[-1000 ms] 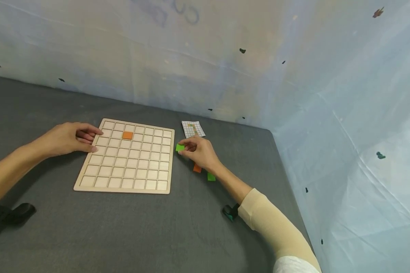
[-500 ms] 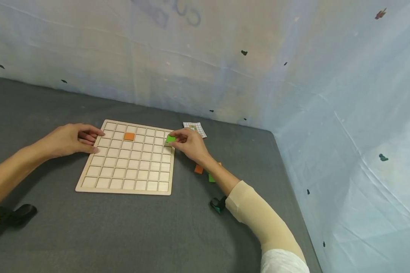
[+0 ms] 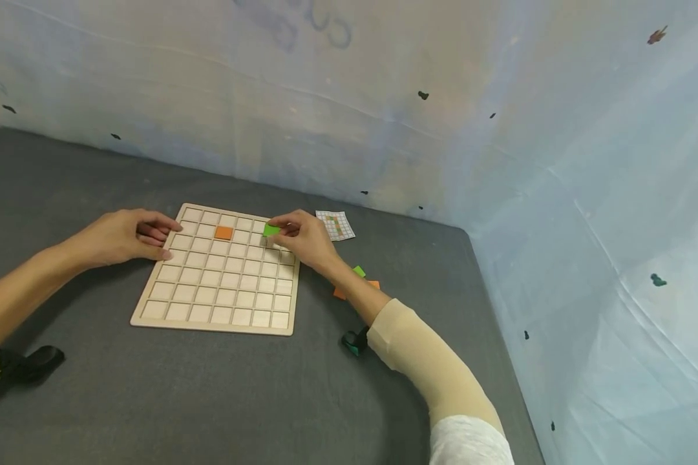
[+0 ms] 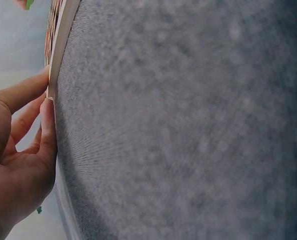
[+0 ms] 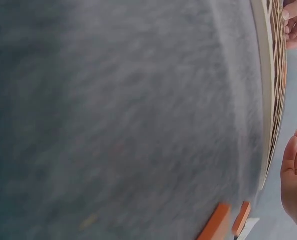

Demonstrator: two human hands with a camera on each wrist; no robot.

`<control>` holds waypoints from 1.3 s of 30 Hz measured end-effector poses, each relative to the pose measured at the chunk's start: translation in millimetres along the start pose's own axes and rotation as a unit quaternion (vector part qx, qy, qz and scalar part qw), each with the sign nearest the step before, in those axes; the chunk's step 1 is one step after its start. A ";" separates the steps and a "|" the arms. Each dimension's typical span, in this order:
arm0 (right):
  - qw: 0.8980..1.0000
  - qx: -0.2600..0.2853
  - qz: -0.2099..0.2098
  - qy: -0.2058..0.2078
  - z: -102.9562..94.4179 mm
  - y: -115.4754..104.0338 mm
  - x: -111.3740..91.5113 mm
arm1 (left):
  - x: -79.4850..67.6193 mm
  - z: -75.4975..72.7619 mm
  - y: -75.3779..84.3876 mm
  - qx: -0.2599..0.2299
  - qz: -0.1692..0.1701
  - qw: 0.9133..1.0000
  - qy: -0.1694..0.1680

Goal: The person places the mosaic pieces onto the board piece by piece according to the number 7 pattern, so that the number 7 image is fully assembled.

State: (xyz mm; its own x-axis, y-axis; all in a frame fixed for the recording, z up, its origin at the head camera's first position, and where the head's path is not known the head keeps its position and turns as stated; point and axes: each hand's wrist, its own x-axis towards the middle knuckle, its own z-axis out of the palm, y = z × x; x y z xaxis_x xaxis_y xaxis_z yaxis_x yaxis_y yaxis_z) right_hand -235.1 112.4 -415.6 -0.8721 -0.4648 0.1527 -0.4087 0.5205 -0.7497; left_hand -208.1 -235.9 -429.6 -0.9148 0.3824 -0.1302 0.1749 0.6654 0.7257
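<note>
A pale wooden board (image 3: 211, 278) with a grid of square recesses lies on the dark cloth. One orange tile (image 3: 223, 232) sits in a recess in its second row from the back. Over the board's back right part, my right hand (image 3: 307, 240) pinches a green square tile (image 3: 270, 230) between thumb and fingers, to the right of the orange one. At the left edge, my left hand (image 3: 116, 239) rests its thumb and forefinger on the rim, the other fingers bent beneath. The left wrist view shows these fingertips (image 4: 47, 102) right against the board's side.
A small card (image 3: 336, 225) printed with a coloured grid pattern lies behind the right hand. Loose tiles, one green (image 3: 359, 271) and orange ones (image 3: 374, 284), lie right of the board, partly hidden by the right forearm. A pale sheet (image 3: 384, 129) hangs behind the table.
My right hand has carried the green tile leftward from beside the board to over its back right part. The card and loose tiles are more exposed. The left hand stays put.
</note>
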 end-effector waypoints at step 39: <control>0.995 -0.093 -0.017 -0.040 45.8 -14.1 32.9 | -2.5 -6.0 -1.4 -0.009 0.001 1.000 -0.012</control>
State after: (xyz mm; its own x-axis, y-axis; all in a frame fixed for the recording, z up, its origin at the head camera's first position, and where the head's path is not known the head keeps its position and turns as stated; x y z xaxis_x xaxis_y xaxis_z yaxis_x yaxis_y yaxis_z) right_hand -245.8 57.0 -429.5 -0.8359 -0.5359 0.1188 -0.4870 0.6241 -0.6110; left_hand -208.2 -241.6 -426.2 -0.9050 0.3996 -0.1456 0.1701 0.6537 0.7374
